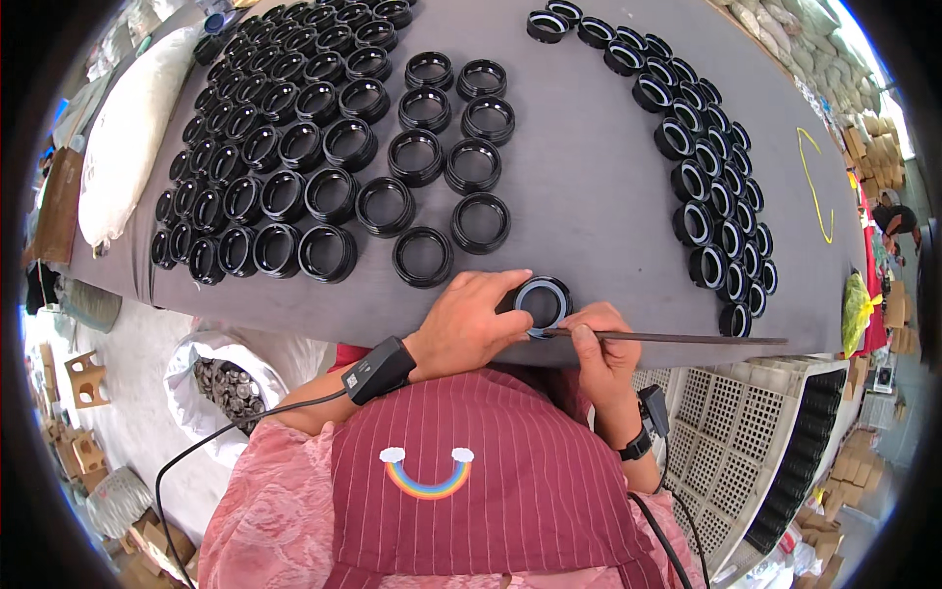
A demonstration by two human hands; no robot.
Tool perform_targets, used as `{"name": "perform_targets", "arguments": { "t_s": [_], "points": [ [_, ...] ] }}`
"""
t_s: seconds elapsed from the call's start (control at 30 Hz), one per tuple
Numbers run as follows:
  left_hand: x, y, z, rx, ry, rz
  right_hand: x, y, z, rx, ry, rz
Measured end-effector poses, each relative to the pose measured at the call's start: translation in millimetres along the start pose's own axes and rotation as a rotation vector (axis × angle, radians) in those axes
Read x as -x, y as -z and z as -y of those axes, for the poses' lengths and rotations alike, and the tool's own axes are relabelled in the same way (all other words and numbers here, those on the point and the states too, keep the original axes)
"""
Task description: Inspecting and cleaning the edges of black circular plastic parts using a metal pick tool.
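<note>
Close to the near edge of the grey-covered table (608,236), my left hand (469,319) grips a black ring (566,297) with a pale grey band around its inside. Its thumb and fingers are closed on the ring's left side. My right hand (597,351) pinches a thin dark stick (697,339), which stretches off to the right. The stick's left tip meets the ring's near rim; whether it reaches under the grey band I cannot tell.
Many black rings (356,253) stand in rows on the left. A curved group of rings with pale inner bands (693,224) lies right. Beside the table are a white sack (142,137), an open bag of dark pieces (231,388) and a plastic crate (706,422).
</note>
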State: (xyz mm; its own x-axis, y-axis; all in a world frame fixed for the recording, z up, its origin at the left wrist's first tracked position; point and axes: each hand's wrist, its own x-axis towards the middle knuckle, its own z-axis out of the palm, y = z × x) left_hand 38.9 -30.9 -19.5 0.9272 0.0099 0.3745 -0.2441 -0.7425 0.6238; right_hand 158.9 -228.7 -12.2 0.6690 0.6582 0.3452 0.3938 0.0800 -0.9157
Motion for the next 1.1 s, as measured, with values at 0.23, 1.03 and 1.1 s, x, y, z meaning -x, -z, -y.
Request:
{"name": "perform_targets", "arguments": {
  "t_s": [0.23, 1.03, 1.1],
  "points": [
    [-1.3, -1.6, 6.3, 0.023, -0.003, -0.010, -17.5, -3.9, 15.7, 0.285, 0.121, 0.153],
    [-2.9, 1.5, 6.6, 0.056, 0.005, 0.003, -23.8, -16.5, 10.4, 0.523, 0.202, 0.039],
    [-3.6, 3.0, 6.0, 0.052, 0.007, -0.007, -21.5, -22.8, 8.4, 0.434, 0.180, 0.064]
  ]
}}
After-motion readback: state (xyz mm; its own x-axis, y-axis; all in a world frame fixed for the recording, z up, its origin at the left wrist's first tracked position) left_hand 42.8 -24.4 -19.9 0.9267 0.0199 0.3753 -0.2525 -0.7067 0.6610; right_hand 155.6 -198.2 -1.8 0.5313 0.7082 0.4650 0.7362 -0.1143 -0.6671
